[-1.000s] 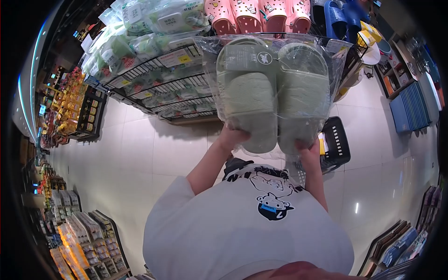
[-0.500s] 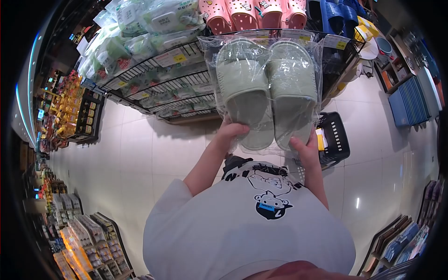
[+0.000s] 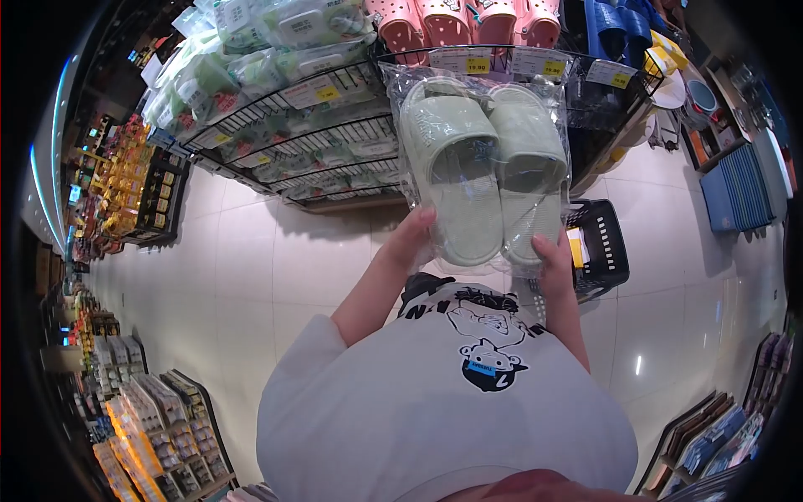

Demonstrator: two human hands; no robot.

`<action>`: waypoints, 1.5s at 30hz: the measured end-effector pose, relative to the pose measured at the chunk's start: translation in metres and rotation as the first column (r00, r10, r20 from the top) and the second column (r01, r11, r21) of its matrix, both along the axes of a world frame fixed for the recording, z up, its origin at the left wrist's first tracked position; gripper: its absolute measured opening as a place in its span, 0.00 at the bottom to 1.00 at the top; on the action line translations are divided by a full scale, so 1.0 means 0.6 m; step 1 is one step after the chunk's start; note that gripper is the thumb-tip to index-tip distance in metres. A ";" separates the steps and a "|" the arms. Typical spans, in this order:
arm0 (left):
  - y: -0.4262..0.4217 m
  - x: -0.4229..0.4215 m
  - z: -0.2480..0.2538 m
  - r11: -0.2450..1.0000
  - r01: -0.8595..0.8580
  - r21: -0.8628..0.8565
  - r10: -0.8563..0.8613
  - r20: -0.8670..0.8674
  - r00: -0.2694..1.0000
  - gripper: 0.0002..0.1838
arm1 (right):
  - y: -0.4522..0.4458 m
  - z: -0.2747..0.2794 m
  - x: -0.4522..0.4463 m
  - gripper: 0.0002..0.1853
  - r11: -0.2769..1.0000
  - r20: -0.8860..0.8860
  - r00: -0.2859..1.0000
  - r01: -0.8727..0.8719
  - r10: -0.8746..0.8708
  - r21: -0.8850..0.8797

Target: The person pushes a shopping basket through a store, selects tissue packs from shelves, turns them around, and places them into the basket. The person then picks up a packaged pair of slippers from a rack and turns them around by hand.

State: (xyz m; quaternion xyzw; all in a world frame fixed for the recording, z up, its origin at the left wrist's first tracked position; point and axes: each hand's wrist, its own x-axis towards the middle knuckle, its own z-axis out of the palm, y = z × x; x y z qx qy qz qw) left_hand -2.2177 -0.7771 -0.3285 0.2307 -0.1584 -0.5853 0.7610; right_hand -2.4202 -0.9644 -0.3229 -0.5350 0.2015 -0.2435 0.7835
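A pair of pale green slippers [image 3: 470, 197] in a clear plastic bag is held up in front of my chest. My left hand [image 3: 411, 238] grips the bag's lower left side, its thumb on the plastic by the heel of one slipper. On the lower right side, my right hand [image 3: 552, 255] holds the bag with the thumb on top. The fingers of both hands are partly hidden behind the bag. The slippers' toes point away from me, towards the display rack, and their open footbeds face me.
Ahead stands a black wire rack [image 3: 335, 125] with wrapped packs [image 3: 309, 29], pink clogs [image 3: 447, 23], blue slippers [image 3: 615, 33] and price tags [image 3: 477, 64]. A black basket [image 3: 606, 247] is on the tiled floor to the right. Blue storage boxes [image 3: 736, 197] stand farther right, and shelves [image 3: 167, 435] line the left.
The bagged slippers have tilted, so more of their footbeds shows and the toe ends sit slightly lower in view. My left hand has shifted slightly up and right along with them.
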 end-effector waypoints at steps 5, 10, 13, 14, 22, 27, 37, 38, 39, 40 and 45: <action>-0.004 -0.007 -0.015 0.994 0.054 -0.099 -0.042 0.122 0.992 0.48 | -0.007 -0.027 0.009 0.36 0.951 0.154 0.985 -0.118 0.076 0.286; -0.004 -0.035 0.010 0.989 0.097 -0.115 -0.065 0.251 0.966 0.47 | -0.022 -0.054 0.001 0.39 0.933 0.186 0.978 -0.151 0.093 0.327; -0.001 -0.046 0.023 0.994 0.100 0.034 -0.106 0.259 0.960 0.47 | -0.020 -0.043 0.001 0.40 0.931 0.191 0.977 -0.158 0.098 0.330; -0.004 -0.048 0.021 0.995 0.093 0.041 -0.100 0.255 0.962 0.48 | -0.019 -0.040 0.002 0.41 0.935 0.183 0.979 -0.142 0.085 0.326; -0.007 -0.056 0.023 0.995 0.096 0.009 -0.095 0.285 0.954 0.46 | -0.024 -0.038 -0.009 0.42 0.966 0.146 0.987 -0.100 0.066 0.239; -0.033 -0.106 0.042 0.999 -0.023 -0.025 0.034 0.721 0.692 0.32 | -0.082 -0.011 0.002 0.43 0.998 0.006 0.998 -0.055 0.055 -0.017; -0.089 -0.154 0.084 0.995 0.033 -0.093 0.084 0.973 0.216 0.21 | -0.193 0.120 0.042 0.44 0.927 -0.110 0.943 -0.330 0.314 -0.179; -0.092 -0.159 0.084 0.995 0.039 -0.094 0.084 0.974 0.212 0.21 | -0.194 0.123 0.045 0.44 0.921 -0.102 0.938 -0.346 0.332 -0.178; -0.094 -0.163 0.084 0.992 0.035 -0.125 0.115 0.972 0.204 0.21 | -0.196 0.121 0.047 0.44 0.925 -0.118 0.940 -0.338 0.321 -0.172; -0.094 -0.167 0.083 0.988 0.029 -0.152 0.144 0.970 0.198 0.21 | -0.197 0.121 0.047 0.44 0.926 -0.114 0.940 -0.336 0.320 -0.170; -0.096 -0.180 0.100 0.989 0.019 -0.147 0.137 0.954 0.268 0.21 | -0.203 0.122 0.048 0.42 0.909 -0.100 0.924 -0.382 0.370 -0.166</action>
